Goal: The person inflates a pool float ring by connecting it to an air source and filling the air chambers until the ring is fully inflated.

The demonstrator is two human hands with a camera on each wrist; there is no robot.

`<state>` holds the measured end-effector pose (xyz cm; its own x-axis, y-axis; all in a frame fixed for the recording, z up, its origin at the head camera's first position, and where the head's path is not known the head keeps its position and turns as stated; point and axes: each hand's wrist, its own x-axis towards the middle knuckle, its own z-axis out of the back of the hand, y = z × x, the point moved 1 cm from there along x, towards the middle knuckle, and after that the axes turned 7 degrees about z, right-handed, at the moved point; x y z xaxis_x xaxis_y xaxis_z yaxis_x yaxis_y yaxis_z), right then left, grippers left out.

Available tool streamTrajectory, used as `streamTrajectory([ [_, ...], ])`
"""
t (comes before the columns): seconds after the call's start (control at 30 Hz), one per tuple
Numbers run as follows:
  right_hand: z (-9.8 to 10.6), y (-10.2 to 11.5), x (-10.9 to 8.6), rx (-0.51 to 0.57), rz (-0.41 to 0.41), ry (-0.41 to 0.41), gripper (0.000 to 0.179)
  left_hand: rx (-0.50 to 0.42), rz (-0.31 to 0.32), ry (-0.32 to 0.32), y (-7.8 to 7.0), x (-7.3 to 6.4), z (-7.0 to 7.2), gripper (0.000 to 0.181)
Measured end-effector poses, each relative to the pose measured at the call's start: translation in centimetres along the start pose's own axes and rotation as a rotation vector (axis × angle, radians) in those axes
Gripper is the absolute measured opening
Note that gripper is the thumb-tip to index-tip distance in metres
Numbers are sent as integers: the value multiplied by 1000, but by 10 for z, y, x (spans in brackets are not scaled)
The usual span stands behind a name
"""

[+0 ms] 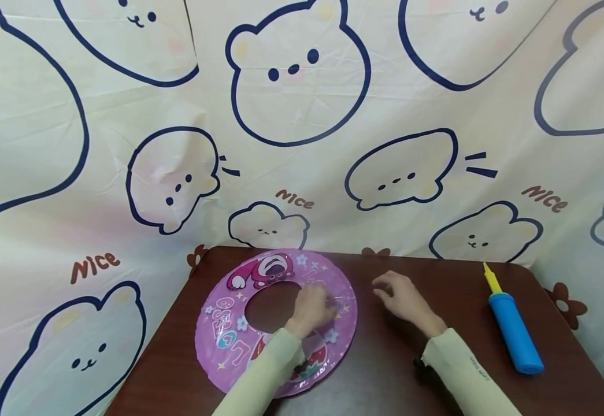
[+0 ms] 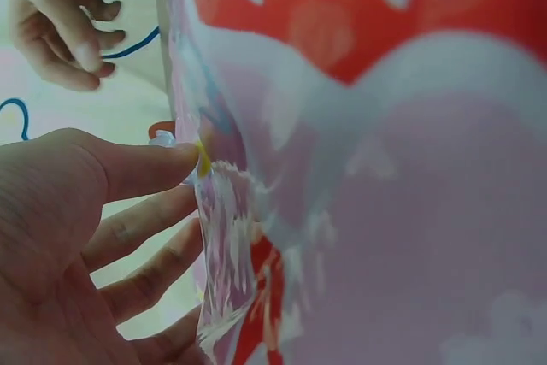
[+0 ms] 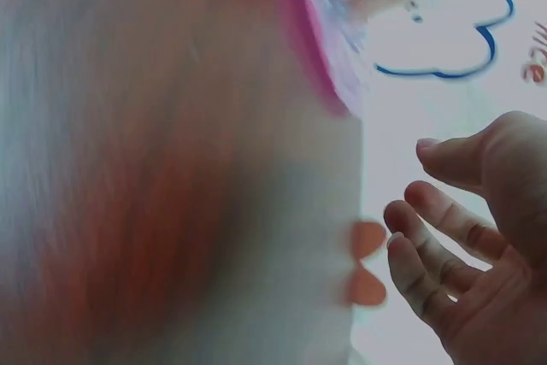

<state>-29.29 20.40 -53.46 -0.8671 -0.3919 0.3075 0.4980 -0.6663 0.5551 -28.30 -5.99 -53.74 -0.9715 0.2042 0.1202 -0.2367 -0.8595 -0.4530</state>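
Observation:
A pink-purple swim ring [image 1: 218,358], printed with a cartoon bear, flowers and lettering, lies on the brown table. Over its right side, my left hand [image 1: 312,309] pinches a small clear piece, apparently the air valve [image 2: 162,138], between thumb and index finger; the other fingers spread along the ring's wrinkled clear plastic. The fingertips hide part of that piece. To the right of the ring, apart from it, hovers my right hand [image 1: 403,297], its fingers loosely bent and holding nothing. In the right wrist view, the right fingers [image 3: 427,279] are spread with a gap below the thumb.
A blue hand pump [image 1: 516,332] with a yellow nozzle [image 1: 492,278] lies at the table's right side. The brown table [image 1: 161,358] meets a cream cloth [image 1: 302,167] with bear drawings behind it. A dark band [image 1: 420,363] circles the right wrist.

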Motion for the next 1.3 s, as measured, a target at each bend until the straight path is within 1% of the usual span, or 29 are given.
streamTrajectory([
  [0.1,22,-9,-8,-16,-5,-34,23,10,1,7,-1,-1,-1,19],
  [0.2,40,-17,-17,-47,-20,-54,23,42,0,-3,-2,0,-2,19],
  [0.3,56,-23,-27,-98,-54,-64,26,57,-4,-15,-1,1,-5,18],
  [0.37,65,-26,-34,-131,-70,-64,29,53,1,-21,0,1,-5,17],
  [0.47,76,-32,-46,-182,-101,-62,32,27,18,-11,2,1,-6,18],
  [0.63,89,-45,-65,-250,-133,-71,37,7,48,2,2,0,-6,18],
  [0.77,97,-58,-81,-318,-123,-102,40,-15,69,9,2,-1,-6,17],
  [0.87,105,-70,-95,-389,-139,-127,46,-42,58,11,3,0,-7,16],
  [0.97,113,-82,-107,-447,-188,-131,58,-74,43,20,4,-2,-4,17],
  [1.07,117,-91,-119,-475,-235,-130,71,-84,37,26,3,-4,-2,18],
  [1.2,120,-99,-133,-482,-301,-140,80,-80,42,31,4,-4,-2,18],
  [1.3,123,-103,-140,-471,-363,-121,84,-89,57,38,5,-4,-3,18],
])
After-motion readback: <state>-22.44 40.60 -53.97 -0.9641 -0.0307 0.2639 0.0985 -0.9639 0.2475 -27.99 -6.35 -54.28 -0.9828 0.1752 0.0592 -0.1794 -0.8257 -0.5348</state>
